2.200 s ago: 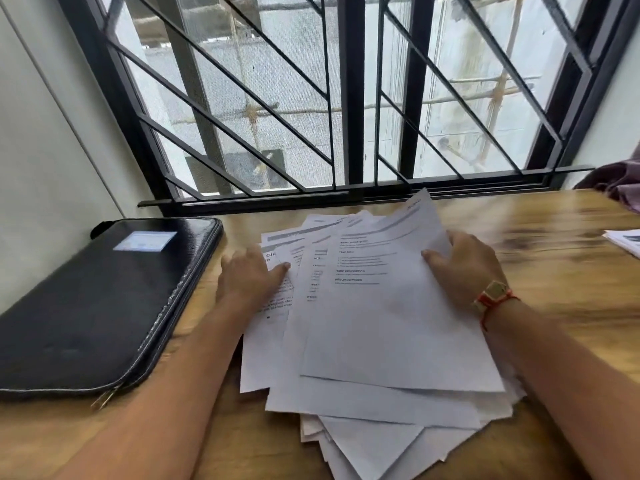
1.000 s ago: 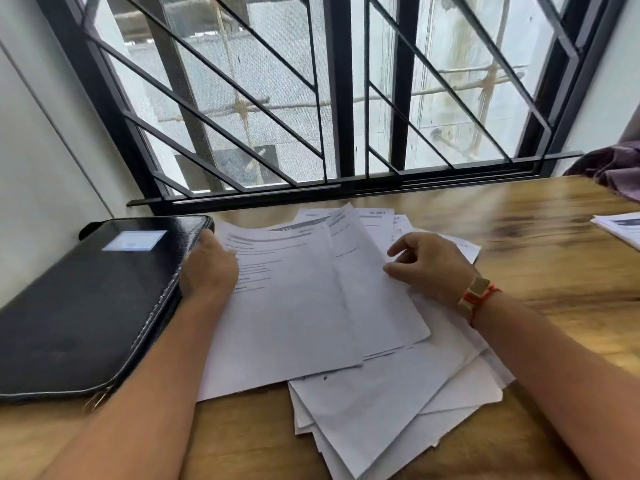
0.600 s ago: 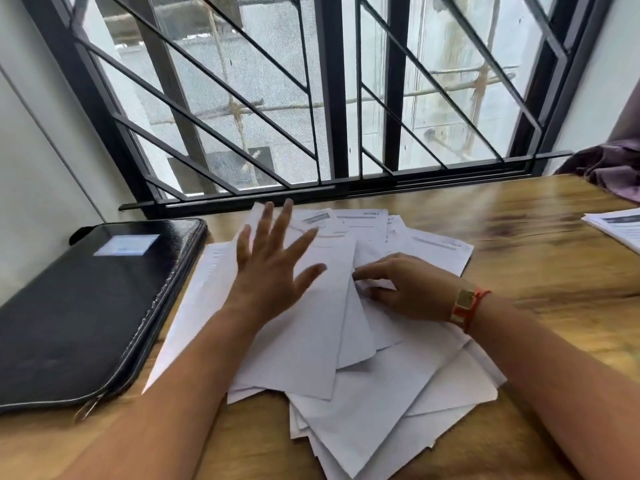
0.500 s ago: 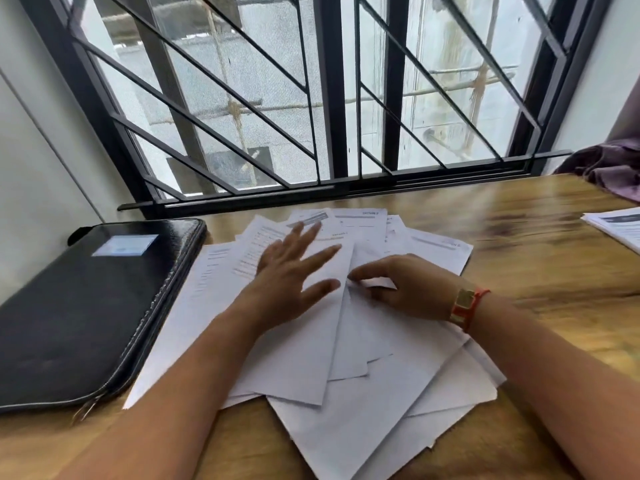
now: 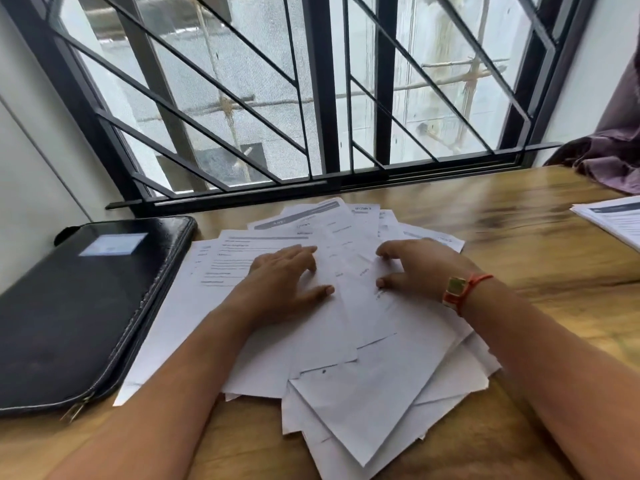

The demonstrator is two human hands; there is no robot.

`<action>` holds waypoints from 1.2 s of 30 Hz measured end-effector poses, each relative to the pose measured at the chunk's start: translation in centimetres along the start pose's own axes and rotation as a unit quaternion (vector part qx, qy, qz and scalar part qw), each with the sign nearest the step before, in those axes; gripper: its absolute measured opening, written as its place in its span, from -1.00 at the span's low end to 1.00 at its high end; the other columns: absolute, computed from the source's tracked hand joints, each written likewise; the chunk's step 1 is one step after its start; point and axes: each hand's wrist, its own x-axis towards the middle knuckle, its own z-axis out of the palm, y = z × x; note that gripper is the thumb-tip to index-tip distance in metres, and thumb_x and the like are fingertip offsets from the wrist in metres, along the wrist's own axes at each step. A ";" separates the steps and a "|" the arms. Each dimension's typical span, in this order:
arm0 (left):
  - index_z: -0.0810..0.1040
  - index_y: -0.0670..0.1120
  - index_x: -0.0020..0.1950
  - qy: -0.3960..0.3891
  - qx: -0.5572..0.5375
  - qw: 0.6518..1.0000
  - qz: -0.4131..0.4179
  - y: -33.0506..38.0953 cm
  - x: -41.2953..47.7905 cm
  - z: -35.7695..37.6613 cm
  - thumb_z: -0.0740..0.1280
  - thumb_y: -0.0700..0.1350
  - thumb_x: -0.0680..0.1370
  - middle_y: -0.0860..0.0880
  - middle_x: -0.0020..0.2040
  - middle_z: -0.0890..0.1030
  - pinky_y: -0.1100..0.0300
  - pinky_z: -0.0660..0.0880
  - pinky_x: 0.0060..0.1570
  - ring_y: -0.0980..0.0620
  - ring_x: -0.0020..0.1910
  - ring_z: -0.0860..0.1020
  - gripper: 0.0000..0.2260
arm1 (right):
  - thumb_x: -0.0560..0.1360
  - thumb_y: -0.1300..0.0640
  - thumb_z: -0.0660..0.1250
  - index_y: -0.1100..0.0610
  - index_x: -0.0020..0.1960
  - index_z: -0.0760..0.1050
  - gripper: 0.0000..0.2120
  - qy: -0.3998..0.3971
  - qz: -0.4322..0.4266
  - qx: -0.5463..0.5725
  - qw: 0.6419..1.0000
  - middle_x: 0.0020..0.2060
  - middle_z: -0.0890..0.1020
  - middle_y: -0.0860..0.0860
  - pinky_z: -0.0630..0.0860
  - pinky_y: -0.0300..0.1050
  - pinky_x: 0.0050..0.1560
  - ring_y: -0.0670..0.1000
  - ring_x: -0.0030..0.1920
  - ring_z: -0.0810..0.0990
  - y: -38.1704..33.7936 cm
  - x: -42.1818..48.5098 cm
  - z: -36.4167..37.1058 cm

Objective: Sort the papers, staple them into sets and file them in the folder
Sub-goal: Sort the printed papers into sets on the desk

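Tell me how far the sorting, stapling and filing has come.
Done: nothing visibly; the papers lie in one fanned, overlapping heap. In hand: the left hand and right hand press on top sheets, sorting. Remaining: stapling into sets and filing; the black zip folder lies closed beside the heap.

Soft daylight through the window (image 5: 311,98) — slight motion blur, wide-angle bowing at edges.

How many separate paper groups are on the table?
2: a loose spread at centre, right of the folder; a stack at the far right edge, cut by the frame. Others may lie unseen.
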 end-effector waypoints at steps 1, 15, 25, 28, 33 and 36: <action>0.40 0.16 0.40 -0.007 -0.006 1.000 0.019 0.3 0.0 0.1 0.23 0.35 0.54 0.20 0.58 0.22 0.02 0.08 0.48 0.16 0.58 0.10 -0.51 | 0.52 -0.17 0.36 -0.04 0.44 0.38 -0.47 0.001 0.009 -0.004 1.000 0.32 0.54 -0.04 0.43 -0.08 0.21 0.08 0.31 0.47 0.0 0.0 -0.1; 0.41 0.35 0.41 -0.052 0.021 0.997 0.054 1.7 0.4 0.4 0.00 0.47 0.51 0.21 0.43 0.32 -0.01 0.14 0.43 0.14 0.47 0.17 -0.46 | 0.60 -0.18 0.21 -0.06 0.30 0.53 -0.64 0.023 0.011 0.004 1.000 0.21 0.49 0.05 0.42 0.01 0.24 0.12 0.25 0.44 -0.4 0.1 0.5; 0.26 0.29 0.53 -0.039 0.049 0.995 0.074 2.7 0.3 0.9 -0.07 0.46 0.51 0.16 0.31 0.37 0.08 0.22 0.36 0.13 0.32 0.29 -0.38 | 0.66 -0.08 0.12 0.00 0.39 0.43 -0.64 -0.011 0.028 0.011 0.999 0.41 0.36 -0.01 0.35 0.15 0.36 0.16 0.38 0.28 0.3 0.8 0.9; 0.35 0.27 0.47 -0.039 0.043 0.995 0.078 2.7 0.3 1.0 0.03 0.39 0.57 0.17 0.40 0.32 0.05 0.17 0.43 0.16 0.43 0.21 -0.49 | 0.62 -0.12 0.20 -0.04 0.47 0.35 -0.56 -0.015 0.042 0.033 0.998 0.44 0.33 0.02 0.33 0.14 0.39 0.18 0.42 0.26 0.5 0.7 0.7; 0.43 0.11 0.37 -0.025 -0.016 0.997 0.068 2.8 0.5 1.5 0.09 0.35 0.58 0.16 0.38 0.51 0.09 0.24 0.43 0.15 0.42 0.38 -0.51 | 0.54 -0.23 0.29 -0.04 0.49 0.31 -0.42 -0.014 0.052 0.051 0.997 0.45 0.31 0.05 0.28 0.06 0.41 0.20 0.43 0.27 0.8 0.6 0.5; 0.47 0.11 0.24 0.012 0.016 0.997 0.080 2.9 0.5 1.3 0.02 0.37 0.55 0.15 0.14 0.56 0.10 0.35 0.23 0.08 0.19 0.50 -0.52 | 0.53 -0.22 0.32 -0.04 0.48 0.33 -0.42 -0.008 0.062 0.061 0.996 0.45 0.32 0.07 0.29 0.05 0.40 0.21 0.42 0.29 1.0 0.6 0.5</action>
